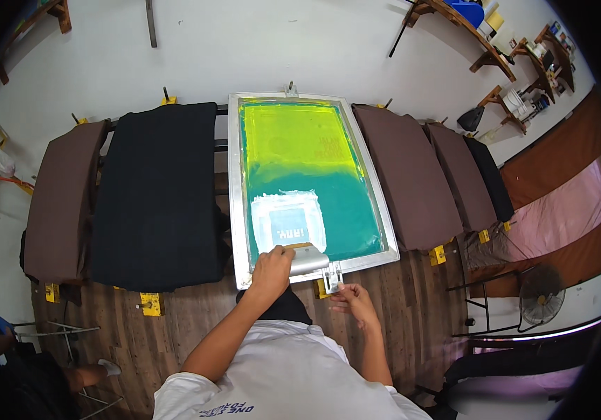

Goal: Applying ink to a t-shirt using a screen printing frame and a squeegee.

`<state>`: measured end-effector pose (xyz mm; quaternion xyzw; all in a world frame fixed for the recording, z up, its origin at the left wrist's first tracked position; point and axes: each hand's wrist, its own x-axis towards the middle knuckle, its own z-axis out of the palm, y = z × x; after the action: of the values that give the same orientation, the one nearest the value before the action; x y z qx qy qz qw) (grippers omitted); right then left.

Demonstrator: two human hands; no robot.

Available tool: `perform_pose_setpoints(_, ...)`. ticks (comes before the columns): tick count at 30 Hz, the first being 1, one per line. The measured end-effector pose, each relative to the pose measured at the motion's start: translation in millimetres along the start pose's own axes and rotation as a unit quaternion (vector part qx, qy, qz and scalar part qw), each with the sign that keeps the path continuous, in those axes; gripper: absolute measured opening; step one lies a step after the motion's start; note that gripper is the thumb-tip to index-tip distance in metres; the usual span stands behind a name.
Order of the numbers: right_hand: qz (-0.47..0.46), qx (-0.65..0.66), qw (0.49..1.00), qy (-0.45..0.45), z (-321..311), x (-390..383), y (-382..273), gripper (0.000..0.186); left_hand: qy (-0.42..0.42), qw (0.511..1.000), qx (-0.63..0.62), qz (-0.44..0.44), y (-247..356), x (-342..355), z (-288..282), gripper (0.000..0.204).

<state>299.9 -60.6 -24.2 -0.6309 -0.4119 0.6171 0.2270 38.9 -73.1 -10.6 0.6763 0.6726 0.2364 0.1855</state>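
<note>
A silkscreen frame with silver metal edges lies in front of me, its mesh green with yellow-green ink across the far half. White ink surrounds a pale printed design near its near left corner. My left hand is closed around a metal-handled squeegee, which rests over the near end of the mesh. At the frame's near edge, my right hand has its fingers apart, with a fingertip against a metal bracket. The squeegee's blade is mostly hidden.
Cloth-covered boards stand in a row: a black one and a brown one on the left, brown ones on the right. Yellow brackets stick out below them. A fan stands at the right. Someone's leg shows at lower left.
</note>
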Motion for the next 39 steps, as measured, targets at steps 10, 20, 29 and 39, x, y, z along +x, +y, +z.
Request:
perform_pose_setpoints(10, 0.021, 0.182, 0.983, -0.01, 0.8, 6.9, 11.4, 0.021, 0.013, 1.0, -0.009, -0.003, 2.7, -0.1, -3.0, 0.034)
perform_pose_setpoints(20, 0.005, 0.186, 0.982, 0.015, 6.4, 6.0, 11.1, 0.019, -0.008, 0.999, -0.012, -0.033, 12.7, 5.6, -20.9, 0.036)
perform_pose_setpoints(29, -0.032, 0.17, 0.985, 0.019, 11.1, 6.7, 11.3, 0.026, -0.013, 0.998, -0.032, -0.058, 20.4, 9.6, -32.6, 0.044)
perform_pose_setpoints(39, -0.035, 0.15, 0.988, -0.009, 8.6, 10.3, 5.1, 0.027, 0.02, 0.997, -0.049, -0.047, 24.2, 9.1, -33.1, 0.042)
